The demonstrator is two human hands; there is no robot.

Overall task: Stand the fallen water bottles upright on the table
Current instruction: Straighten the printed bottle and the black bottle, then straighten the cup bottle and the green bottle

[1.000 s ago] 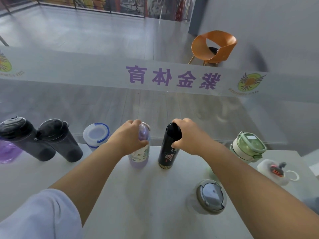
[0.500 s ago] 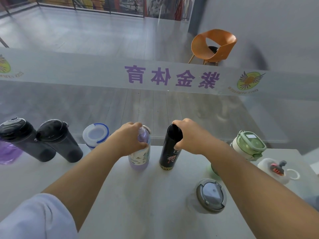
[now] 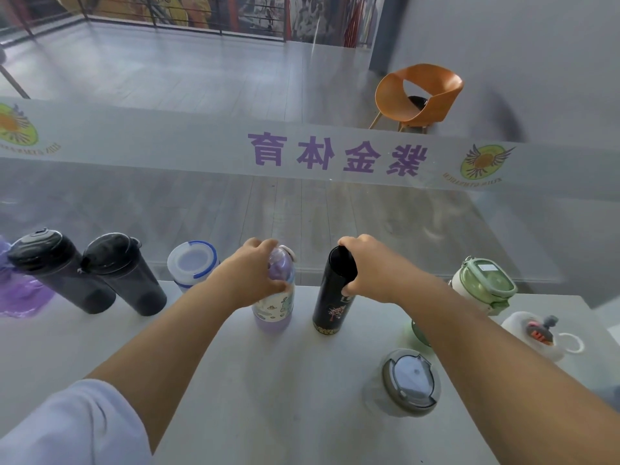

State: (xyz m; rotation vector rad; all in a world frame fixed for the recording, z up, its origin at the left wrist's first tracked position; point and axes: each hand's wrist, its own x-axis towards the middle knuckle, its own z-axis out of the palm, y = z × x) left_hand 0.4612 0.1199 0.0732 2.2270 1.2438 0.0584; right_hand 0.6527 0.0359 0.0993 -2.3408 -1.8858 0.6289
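We are gripping two bottles at once, both standing upright on the white table (image 3: 275,391) near its far edge. Our left hand (image 3: 250,275) is wrapping around the upper part of the purple bottle (image 3: 276,302), fingers curled over its neck just under the cap. Our right hand (image 3: 367,268) is closing around the top of the black bottle (image 3: 332,298), thumb on the near side, fingers hooking over the far side of its cap. The two bottles are standing just beside each other, apart, between our hands. Left of our left hand we are seeing a white bottle with a blue-trimmed lid (image 3: 192,265), then two dark shaker bottles (image 3: 100,273) touching each other and looking tilted, likely from the wide lens, and something purple and see-through (image 3: 18,297) at the far left edge, too cut off to tell what. Under our right forearm a clear bottle with a grey lid (image 3: 407,380) is standing near the table front. Right of our right hand a green-lidded white bottle (image 3: 483,285) is standing, and nearer us a white round bottle with a loop handle (image 3: 536,333). A green thing (image 3: 419,332) is peeking from behind our right forearm, mostly hidden. We are wearing a pale sleeve (image 3: 67,427) on the left arm. Behind the table a glass panel (image 3: 167,146) with purple characters is standing, with an orange chair (image 3: 419,95) beyond it.
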